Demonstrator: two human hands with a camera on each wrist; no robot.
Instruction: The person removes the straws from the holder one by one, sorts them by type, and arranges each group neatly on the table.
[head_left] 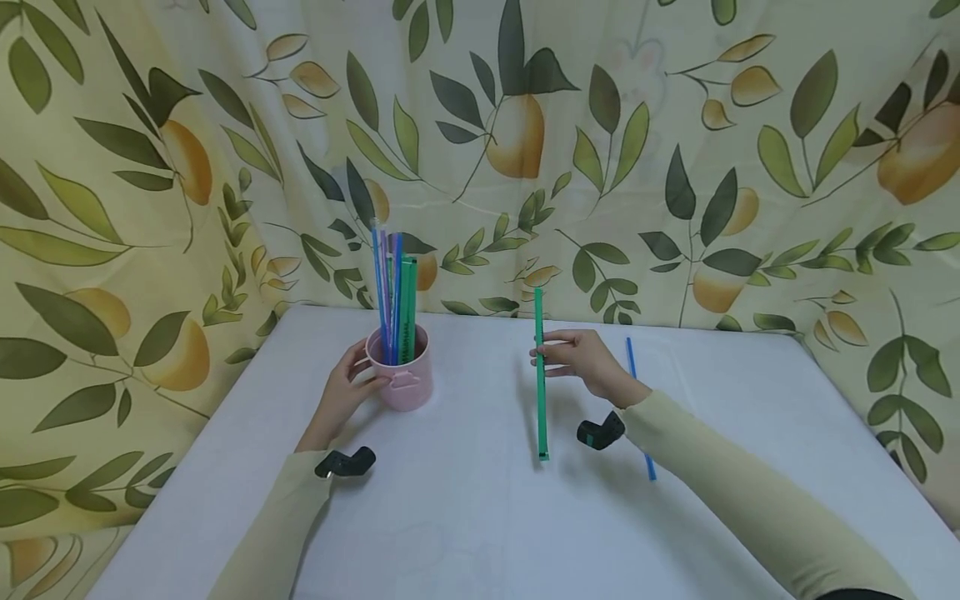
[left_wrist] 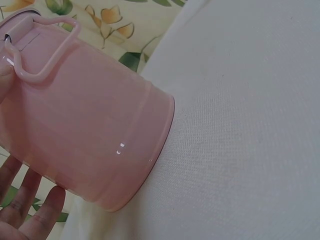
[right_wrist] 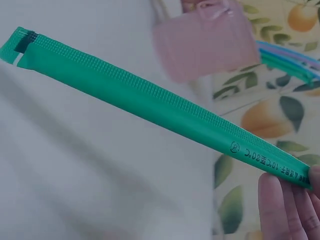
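A pink cup (head_left: pixel 408 393) with a small wire handle (left_wrist: pixel 60 60) stands upright at the left of the table. My left hand (head_left: pixel 347 396) grips its side, thumb near the handle and fingers around the opposite wall. Blue and purple straws (head_left: pixel 384 300) lean inside it beside green-wrapped straws (head_left: pixel 407 312). Over the middle of the table, my right hand (head_left: pixel 583 360) pinches a long straw in a green printed wrapper (head_left: pixel 542 408) near its upper part. That wrapper's lower end (right_wrist: pixel 22 47) points toward me. A blue straw (head_left: pixel 650 467) lies under the right forearm, partly hidden.
A white cloth covers the table (head_left: pixel 450 500). Behind it hangs a curtain (head_left: pixel 465 233) printed with leaves and fruit, which also runs along the left side. Black wrist cameras (head_left: pixel 352 462) jut from both sleeves above the cloth.
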